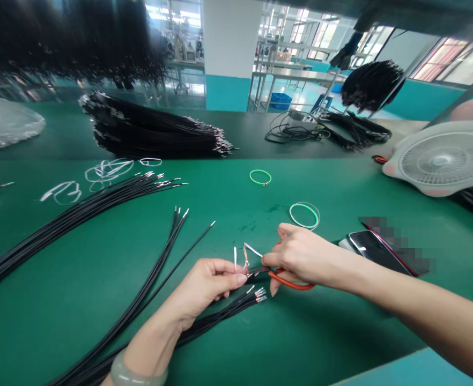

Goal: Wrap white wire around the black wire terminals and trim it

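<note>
My left hand (pixel 216 279) is closed, thumb against forefinger, on a thin white strip (pixel 235 258). A copper-coloured piece (pixel 245 256) and another bent white length rise beside it; how they join is hidden by the fingers. In my right hand (pixel 295 254) is a pair of scissors with orange-red handles (pixel 293 283). Its blades point left and reach the left fingertips. Below the hands lies a bunch of black cables (pixel 224 310) with bare, silvery and coppery ends. Further black cables (pixel 156 268) fan out left of my left hand.
A long bundle of black cables (pixel 59 230) and loose white strips (pixel 108 170) lie to the left. Two green rings (pixel 260 170) are beyond my hands. A phone (pixel 377 249) lies under my right forearm's far side; a fan (pixel 445 158) stands right. A thick cable pile (pixel 152 126) is behind.
</note>
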`<move>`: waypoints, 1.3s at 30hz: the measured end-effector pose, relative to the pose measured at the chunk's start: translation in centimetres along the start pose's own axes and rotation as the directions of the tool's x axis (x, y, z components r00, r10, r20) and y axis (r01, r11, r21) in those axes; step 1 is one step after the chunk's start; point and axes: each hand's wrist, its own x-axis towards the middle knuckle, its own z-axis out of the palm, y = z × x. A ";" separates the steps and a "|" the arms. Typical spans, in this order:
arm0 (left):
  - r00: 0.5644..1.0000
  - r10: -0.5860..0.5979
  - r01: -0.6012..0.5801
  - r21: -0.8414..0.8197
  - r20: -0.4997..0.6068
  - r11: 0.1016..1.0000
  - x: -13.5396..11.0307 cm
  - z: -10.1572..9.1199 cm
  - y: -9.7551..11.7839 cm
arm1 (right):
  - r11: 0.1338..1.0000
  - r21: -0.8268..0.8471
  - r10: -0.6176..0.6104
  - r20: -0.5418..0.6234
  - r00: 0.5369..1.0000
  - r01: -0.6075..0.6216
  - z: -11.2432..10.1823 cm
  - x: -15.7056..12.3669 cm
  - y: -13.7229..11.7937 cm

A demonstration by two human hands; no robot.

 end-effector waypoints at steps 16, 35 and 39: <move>0.997 0.040 -0.037 0.049 -0.069 0.998 -0.5 0.0 0.1 | 0.901 0.050 0.430 0.035 0.902 -0.431 2.3 -0.2 -0.7; 0.991 0.063 -0.072 -0.075 -0.120 0.995 -0.7 0.3 0.1 | 0.878 0.478 0.122 -0.206 0.971 -0.009 3.0 1.5 -1.9; 0.987 0.092 -0.094 -0.008 -0.134 0.996 -0.3 0.1 -0.3 | 0.897 0.442 0.088 -0.244 0.966 0.030 3.4 1.5 -1.7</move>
